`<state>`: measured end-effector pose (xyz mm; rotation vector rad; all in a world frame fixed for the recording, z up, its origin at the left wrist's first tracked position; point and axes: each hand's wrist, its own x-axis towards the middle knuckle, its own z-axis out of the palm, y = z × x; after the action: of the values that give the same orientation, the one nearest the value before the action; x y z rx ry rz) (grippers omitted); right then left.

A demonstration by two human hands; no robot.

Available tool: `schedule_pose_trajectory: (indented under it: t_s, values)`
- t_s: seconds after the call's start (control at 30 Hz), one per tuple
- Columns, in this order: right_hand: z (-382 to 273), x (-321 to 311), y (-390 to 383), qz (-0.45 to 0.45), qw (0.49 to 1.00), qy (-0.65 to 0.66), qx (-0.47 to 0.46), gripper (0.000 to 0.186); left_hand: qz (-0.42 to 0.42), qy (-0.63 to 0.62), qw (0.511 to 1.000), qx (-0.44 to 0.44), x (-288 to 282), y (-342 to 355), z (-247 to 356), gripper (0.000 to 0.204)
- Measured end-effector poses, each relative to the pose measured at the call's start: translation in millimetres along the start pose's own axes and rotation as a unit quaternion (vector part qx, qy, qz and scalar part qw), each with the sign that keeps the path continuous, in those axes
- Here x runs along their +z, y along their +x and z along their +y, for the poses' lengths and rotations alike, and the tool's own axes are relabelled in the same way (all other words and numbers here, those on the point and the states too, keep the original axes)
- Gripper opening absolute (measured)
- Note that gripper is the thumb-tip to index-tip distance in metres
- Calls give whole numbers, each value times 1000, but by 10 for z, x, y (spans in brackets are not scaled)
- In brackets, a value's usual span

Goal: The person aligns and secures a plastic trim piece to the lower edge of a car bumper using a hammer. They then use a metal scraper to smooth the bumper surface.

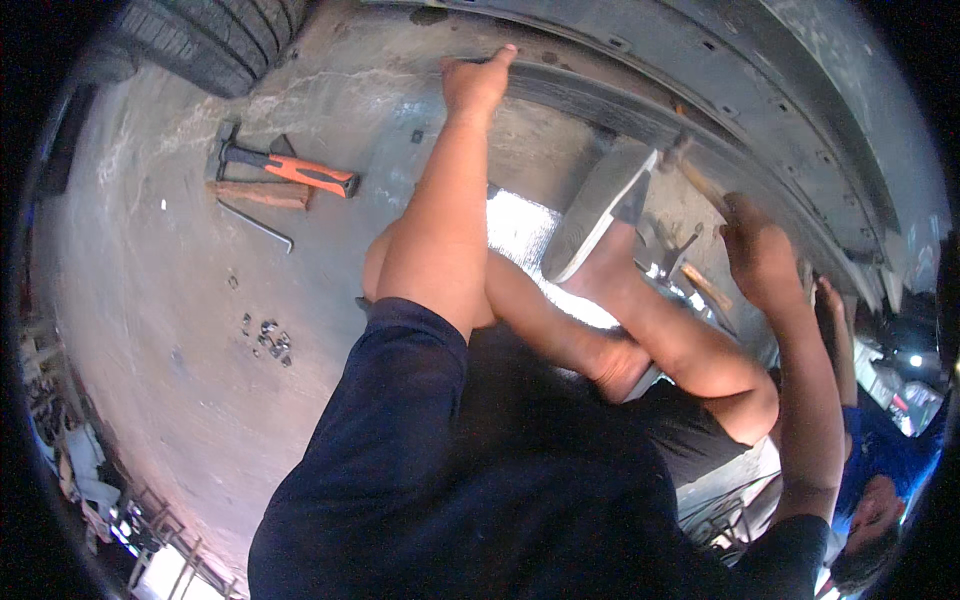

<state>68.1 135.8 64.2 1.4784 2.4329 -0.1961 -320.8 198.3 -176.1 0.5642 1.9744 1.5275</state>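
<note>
My right hand (758, 255) is closed round the wooden handle of a hammer (706, 186), whose head is up against a long dark grey vehicle panel (740, 110). Over to the left, my left arm reaches far forward. At its end my left hand (478, 84) wraps over a dark strip (570, 88) along the panel's lower edge, thumb sticking out; some of its fingers are hidden. Between my arms are my bent legs, with a grey slipper (598, 212) on one foot, its sole facing up, close to the hammer.
A hammer with an orange and black handle (310, 174) lies on the floor beside a wood block (262, 194) and an L-shaped wrench (258, 226). Small metal clips (270, 340) are scattered nearer. A tyre (215, 40) stands far left. Another person in blue (900, 445) is at the right.
</note>
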Motion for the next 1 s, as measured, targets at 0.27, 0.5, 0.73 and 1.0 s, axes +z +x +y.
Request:
schedule_pose_trajectory:
  t_s: [0.27,0.5,0.73,1.0]
  values:
    - [-907,-857,689,55,985,41,-160,44,-85,201,976,-7,48,-4,40,87]
    - [-1502,-1336,774,-164,959,-52,-227,40,-94,-20,995,8,-121,-112,509,102]
    - [-1059,-1414,1084,54,982,-22,-182,41,-66,-420,900,101,-66,-69,1146,68]
    - [-1617,-1596,881,-372,912,55,-163,42,61,-423,891,156,51,-59,1123,79]
